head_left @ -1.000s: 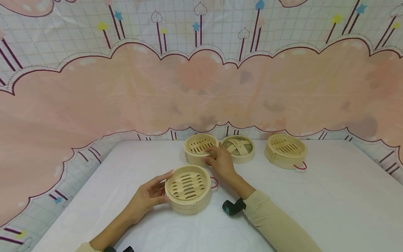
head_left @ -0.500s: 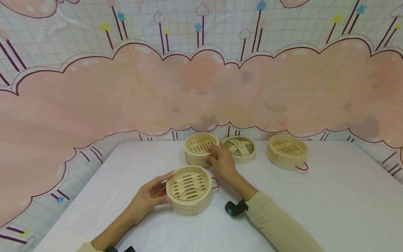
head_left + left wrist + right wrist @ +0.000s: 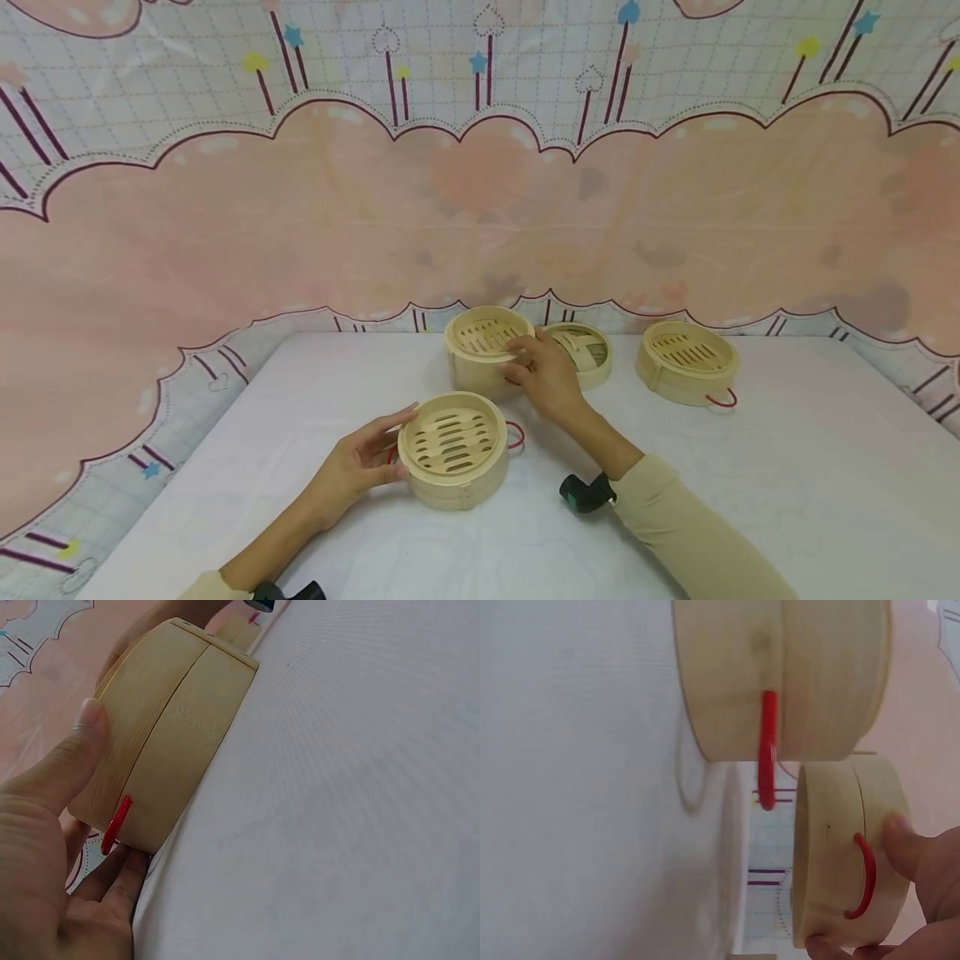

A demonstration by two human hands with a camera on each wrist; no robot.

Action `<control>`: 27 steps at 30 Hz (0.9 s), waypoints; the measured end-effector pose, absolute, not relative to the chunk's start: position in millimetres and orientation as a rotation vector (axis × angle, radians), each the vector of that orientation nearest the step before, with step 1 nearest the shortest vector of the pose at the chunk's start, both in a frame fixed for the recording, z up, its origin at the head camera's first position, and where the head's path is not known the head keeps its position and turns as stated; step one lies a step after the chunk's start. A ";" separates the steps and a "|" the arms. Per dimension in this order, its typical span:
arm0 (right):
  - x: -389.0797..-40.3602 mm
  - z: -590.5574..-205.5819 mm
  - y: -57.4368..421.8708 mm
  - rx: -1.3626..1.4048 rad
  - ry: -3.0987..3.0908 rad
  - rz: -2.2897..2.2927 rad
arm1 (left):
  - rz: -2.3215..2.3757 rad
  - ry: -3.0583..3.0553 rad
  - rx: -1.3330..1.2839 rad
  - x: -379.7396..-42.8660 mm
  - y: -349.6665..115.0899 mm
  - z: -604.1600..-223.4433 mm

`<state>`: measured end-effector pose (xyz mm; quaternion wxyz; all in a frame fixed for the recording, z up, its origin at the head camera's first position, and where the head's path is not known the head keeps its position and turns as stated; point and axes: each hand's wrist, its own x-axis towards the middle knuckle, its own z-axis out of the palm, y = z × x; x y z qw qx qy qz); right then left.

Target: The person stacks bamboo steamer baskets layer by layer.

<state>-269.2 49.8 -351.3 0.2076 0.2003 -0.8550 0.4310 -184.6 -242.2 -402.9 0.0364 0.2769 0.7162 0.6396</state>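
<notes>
My left hand point(image 3: 351, 471) holds the near bamboo steamer basket point(image 3: 453, 492) by its left side, thumb toward me and fingers spread around the wall. That basket stands on the white table, with a slatted base and red loop handles; one red handle point(image 3: 116, 825) shows beside the hand in the left wrist view. Behind it, my right hand point(image 3: 551, 379) grips a second steamer basket point(image 3: 480, 367) at its right side. The right wrist view has this gripped basket point(image 3: 832, 855) raised off the table, thumb on the upper rim and fingers beneath.
A woven bamboo steamer lid point(image 3: 596, 354) lies just behind the right hand, partly hidden by it. Farther right stands another steamer basket point(image 3: 686, 367) with a red handle. The white table point(image 3: 750, 500) ends at a patterned cloth backdrop point(image 3: 360, 217).
My right hand has lifted the second basket slightly and moved it a little to the right. The left hand and near basket stay where they were; the head view shifts slightly.
</notes>
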 end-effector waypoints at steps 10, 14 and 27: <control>-260.1 -333.9 62.1 0.575 -2.361 1.308 | 1.975 2.180 0.844 -184.5 -241.9 -399.0; -253.8 -327.1 65.8 0.576 -2.376 1.331 | 1.975 2.181 0.845 -183.5 -241.5 -397.6; -233.8 -320.9 74.8 0.665 -2.393 1.441 | 1.971 2.197 0.864 -182.0 -240.3 -395.8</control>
